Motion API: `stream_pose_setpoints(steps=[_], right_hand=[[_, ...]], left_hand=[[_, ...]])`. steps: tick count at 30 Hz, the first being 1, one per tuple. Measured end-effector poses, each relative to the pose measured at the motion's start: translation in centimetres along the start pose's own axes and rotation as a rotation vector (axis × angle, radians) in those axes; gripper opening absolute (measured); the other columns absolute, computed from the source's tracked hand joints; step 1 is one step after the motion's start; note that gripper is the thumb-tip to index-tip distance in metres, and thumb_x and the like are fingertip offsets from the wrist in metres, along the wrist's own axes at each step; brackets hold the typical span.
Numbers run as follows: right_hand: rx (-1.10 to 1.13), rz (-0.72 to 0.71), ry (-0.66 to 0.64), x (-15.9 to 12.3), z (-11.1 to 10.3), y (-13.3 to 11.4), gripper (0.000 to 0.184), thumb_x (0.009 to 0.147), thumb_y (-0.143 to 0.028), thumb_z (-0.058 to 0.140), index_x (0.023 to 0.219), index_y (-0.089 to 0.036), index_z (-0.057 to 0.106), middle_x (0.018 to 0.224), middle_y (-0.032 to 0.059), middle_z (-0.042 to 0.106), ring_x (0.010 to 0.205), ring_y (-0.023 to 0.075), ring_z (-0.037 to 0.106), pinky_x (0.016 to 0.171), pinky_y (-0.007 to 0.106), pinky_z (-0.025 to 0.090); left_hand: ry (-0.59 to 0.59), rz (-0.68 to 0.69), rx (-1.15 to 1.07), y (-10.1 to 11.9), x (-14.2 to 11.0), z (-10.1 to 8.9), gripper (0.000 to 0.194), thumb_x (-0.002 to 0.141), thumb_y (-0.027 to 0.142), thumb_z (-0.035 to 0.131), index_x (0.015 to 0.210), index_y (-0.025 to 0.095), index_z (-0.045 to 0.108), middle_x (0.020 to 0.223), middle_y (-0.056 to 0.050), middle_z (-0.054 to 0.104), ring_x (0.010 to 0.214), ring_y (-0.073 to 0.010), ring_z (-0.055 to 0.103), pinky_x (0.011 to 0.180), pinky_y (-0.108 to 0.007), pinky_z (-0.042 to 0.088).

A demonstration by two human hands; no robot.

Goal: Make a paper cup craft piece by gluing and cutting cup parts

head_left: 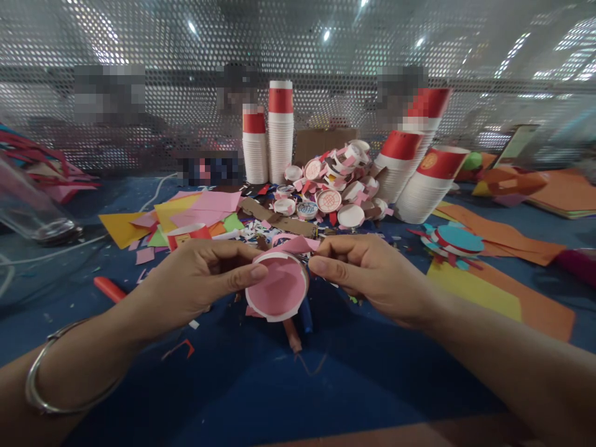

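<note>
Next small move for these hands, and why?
Perhaps the right hand should press the pink strip against the white-rimmed pink disc: the left hand holds the disc's edge, and the strip's end juts past it at upper right.

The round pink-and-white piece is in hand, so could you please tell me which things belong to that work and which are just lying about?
Belonging, it seems:
round pink-and-white piece, in the left hand
pink strip, at the right hand
pile of round pieces, probably

Lying about, it seems:
red stick
clear container
purple item
</note>
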State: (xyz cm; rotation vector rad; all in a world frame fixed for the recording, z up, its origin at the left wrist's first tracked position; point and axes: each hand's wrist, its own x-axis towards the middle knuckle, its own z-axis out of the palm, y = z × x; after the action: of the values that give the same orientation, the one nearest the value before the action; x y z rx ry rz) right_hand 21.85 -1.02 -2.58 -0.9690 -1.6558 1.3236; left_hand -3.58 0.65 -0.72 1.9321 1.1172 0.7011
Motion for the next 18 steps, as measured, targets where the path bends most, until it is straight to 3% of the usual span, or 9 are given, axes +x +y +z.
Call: stream_pose_setpoints(steps=[6,12,18], right_hand=[[0.029,0.027,0.01,-0.06,0.02,-0.04,0.042,0.083,-0.051,0.082,0.072,-0.017,0.06,0.056,-0.0091,0.041,0.048,0.006,0.033,0.044,0.024,0.023],[0.066,0.037,0.013,-0.15,-0.1,0.0,0.043,0.083,-0.052,0.082,0.072,-0.017,0.059,0.054,-0.01,0.037,0.048,0.0055,0.027,0.042,0.023,0.02],[0.094,0.029,0.025,0.0,-0.21,-0.01,0.042,0.082,-0.049,0.083,0.072,-0.016,0.059,0.055,-0.0102,0.036,0.047,0.0043,0.024,0.041,0.022,0.014]], left_hand=[[-0.102,-0.049,0.0,-0.05,-0.25,-0.17,0.027,0.092,0.045,0.069,0.085,0.02,0.076,0.074,0.001,0.071,0.069,-0.0111,0.062,0.064,-0.016,0.049],[-0.283,-0.113,-0.117,0.23,-0.3,-0.31,0.022,0.09,0.038,0.073,0.103,0.024,0.081,0.093,-0.003,0.079,0.084,-0.0163,0.07,0.072,-0.02,0.054],[-0.206,-0.072,0.004,0.39,-0.2,-0.73,0.024,0.094,0.04,0.066,0.087,0.022,0.082,0.069,0.0,0.073,0.059,-0.0097,0.058,0.055,-0.017,0.044]])
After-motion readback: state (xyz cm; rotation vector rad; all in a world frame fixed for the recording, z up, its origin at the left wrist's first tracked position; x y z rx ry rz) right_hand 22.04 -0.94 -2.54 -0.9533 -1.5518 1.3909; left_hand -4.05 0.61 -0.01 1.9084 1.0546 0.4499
